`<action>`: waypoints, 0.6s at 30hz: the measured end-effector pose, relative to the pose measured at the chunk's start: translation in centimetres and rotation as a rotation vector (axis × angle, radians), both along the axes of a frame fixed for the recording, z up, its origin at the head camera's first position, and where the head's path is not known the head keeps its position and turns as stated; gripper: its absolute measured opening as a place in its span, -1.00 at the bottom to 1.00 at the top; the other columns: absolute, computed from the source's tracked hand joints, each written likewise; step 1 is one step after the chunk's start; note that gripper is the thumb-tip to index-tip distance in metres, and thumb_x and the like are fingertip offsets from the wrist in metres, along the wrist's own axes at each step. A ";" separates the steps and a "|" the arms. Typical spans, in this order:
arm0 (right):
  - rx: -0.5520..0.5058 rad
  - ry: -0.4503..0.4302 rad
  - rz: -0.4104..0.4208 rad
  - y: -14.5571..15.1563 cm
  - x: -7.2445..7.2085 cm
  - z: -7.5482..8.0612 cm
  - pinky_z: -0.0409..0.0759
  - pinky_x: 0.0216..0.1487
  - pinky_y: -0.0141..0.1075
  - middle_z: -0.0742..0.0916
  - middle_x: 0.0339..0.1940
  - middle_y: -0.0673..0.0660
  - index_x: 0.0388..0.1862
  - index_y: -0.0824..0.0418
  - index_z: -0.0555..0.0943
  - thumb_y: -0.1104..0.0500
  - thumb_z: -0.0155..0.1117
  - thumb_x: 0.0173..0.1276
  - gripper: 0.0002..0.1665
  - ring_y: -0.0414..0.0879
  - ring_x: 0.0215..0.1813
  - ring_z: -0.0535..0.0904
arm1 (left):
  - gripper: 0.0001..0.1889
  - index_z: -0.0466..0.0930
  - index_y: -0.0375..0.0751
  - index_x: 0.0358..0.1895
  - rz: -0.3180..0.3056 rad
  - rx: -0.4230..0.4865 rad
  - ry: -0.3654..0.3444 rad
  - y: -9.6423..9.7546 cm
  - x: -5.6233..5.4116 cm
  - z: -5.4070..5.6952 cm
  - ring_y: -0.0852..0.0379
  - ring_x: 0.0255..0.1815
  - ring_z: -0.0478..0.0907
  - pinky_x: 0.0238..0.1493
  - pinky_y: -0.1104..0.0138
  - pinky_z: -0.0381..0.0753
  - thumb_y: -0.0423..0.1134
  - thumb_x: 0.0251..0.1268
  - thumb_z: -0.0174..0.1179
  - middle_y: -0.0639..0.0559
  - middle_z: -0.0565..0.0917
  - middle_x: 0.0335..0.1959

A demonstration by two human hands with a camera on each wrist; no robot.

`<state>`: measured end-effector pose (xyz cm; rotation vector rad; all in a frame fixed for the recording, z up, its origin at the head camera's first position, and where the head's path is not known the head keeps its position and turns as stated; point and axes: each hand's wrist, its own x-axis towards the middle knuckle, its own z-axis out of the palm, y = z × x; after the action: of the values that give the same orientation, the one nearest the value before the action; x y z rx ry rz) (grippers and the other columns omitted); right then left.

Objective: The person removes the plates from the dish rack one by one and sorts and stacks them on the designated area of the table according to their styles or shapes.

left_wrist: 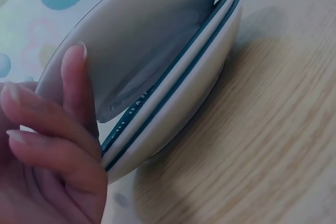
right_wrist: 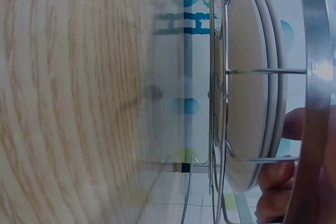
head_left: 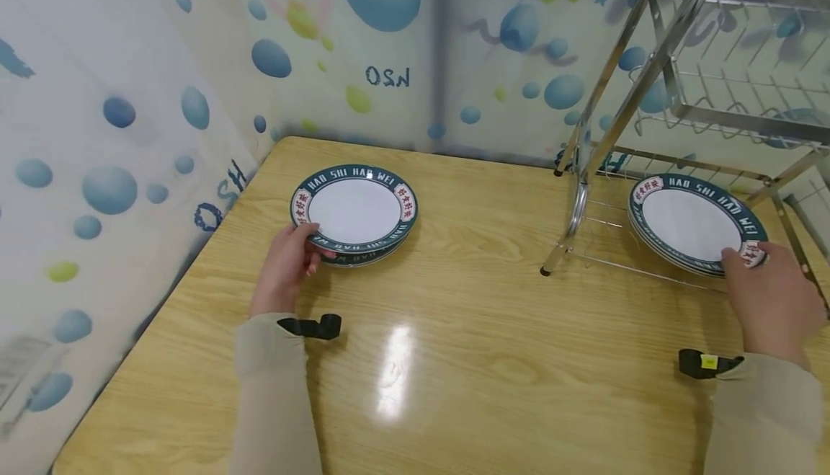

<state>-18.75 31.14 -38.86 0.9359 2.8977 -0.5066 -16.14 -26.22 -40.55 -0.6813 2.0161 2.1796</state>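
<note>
On the left, my left hand (head_left: 283, 269) pinches the near-left rim of a round white plate (head_left: 355, 210) with a green lettered border. In the left wrist view this plate (left_wrist: 152, 30) is tilted up, its rim apart from two stacked plates (left_wrist: 197, 95) beneath it on the table. At the right, my right hand (head_left: 772, 295) grips the near-right rim of the top plate (head_left: 690, 219) in a matching stack, thumb on the upper face. The right wrist view shows several stacked plate edges (right_wrist: 249, 77) behind rack wires, with fingertips (right_wrist: 277, 171) under the rim.
A metal dish rack (head_left: 655, 64) with tiers stands at the right, the right-hand stack on its bottom wire shelf (head_left: 609, 255). Its slanted front post (head_left: 577, 208) rises left of that stack. The wooden table (head_left: 493, 360) meets a patterned wall covering (head_left: 480, 64) behind and on the left.
</note>
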 end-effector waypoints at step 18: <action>-0.029 -0.071 0.023 0.5 0.3 0.6 0.03 0.03 0.29 0.12 0.26 0.54 0.36 0.41 -0.15 -0.32 -0.31 0.27 -0.01 0.53 0.10 0.12 | -0.63 0.24 -0.12 0.08 0.081 -0.167 -0.109 -0.6 0.0 -0.2 0.24 -0.80 0.27 -0.75 0.44 0.28 0.00 0.34 -0.12 0.10 0.42 -0.71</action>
<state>-18.46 31.64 -38.30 0.8972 2.8271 -0.5013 -16.13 -26.82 -40.74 -0.8958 2.1666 1.9823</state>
